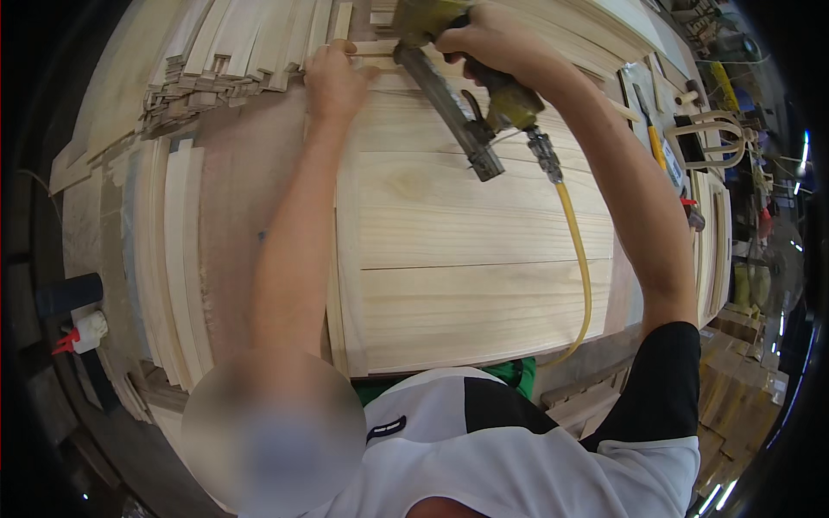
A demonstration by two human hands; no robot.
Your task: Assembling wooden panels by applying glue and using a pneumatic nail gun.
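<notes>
On the desk (237, 173), planks (449, 224) already lie edge-to-edge, strips (211, 39) left piled. Right hand (496, 43) grips the nailer (445, 108); left hand (335, 82) half-curled, can't tell on what.

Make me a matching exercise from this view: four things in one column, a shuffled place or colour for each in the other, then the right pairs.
Things
1. Air tool
2. Air hose
3. Bottle
4. Left hand

Places and colours
A. White with a red nozzle, near the picture's left edge
B. On the wood near the upper left corner of the pale board panel
C. Gripped by the right hand
D. Bright yellow, curving down across the right part of the panel

Right pairs: 1-C, 2-D, 3-A, 4-B
</notes>
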